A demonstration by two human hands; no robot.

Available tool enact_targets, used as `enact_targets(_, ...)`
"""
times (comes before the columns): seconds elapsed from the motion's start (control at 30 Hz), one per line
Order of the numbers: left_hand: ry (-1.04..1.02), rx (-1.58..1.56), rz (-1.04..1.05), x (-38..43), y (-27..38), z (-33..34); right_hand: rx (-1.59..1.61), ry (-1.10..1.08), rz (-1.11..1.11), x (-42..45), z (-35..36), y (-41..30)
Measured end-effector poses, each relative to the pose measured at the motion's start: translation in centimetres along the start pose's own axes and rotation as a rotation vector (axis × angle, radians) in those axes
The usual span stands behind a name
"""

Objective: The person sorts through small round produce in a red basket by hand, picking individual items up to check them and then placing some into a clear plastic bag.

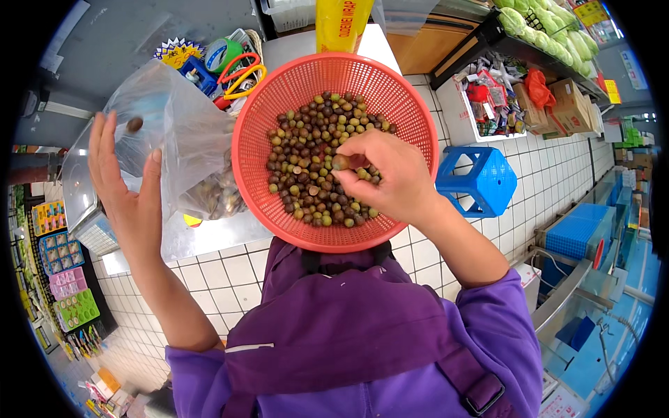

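A red perforated plastic basket (418,123) sits before me with many small round brown and green fruits (308,151) in it. Over its right half, my right hand (384,175) pinches one of these fruits (340,162) between thumb and fingertips. On the left, my left hand (125,183) is raised with fingers and thumb spread, beside a clear plastic bag (183,115). A single dark fruit (134,124) shows between the left fingers and the bag, apparently in mid-air. Brownish fruits (211,196) lie in the bottom of the bag, next to the basket.
Behind the bag are scissors with red and yellow handles (243,81), green tape (223,55) and a price sign (180,52). A yellow wrap box (342,26) stands beyond the basket. To the right are a blue plastic stool (478,180) and a white foam box of packets (460,115).
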State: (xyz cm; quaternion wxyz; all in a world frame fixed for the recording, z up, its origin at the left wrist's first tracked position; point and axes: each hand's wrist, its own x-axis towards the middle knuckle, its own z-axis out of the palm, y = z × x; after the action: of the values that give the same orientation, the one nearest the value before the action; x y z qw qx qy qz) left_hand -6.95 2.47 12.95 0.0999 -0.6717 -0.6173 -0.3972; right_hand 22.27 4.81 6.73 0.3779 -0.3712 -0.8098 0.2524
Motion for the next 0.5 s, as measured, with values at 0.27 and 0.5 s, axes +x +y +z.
enact_targets(0.27, -0.629, -1.085, -0.591, -6.6, 8.7, 5.7, -0.114, -0.032, -0.146, 0.2, 0.6, -2.5)
enact_targets(0.5, -0.699, -1.257, -0.798, -8.7, 7.4, 5.6, 0.023, 0.074, -0.118, -2.8, 3.2, -2.4)
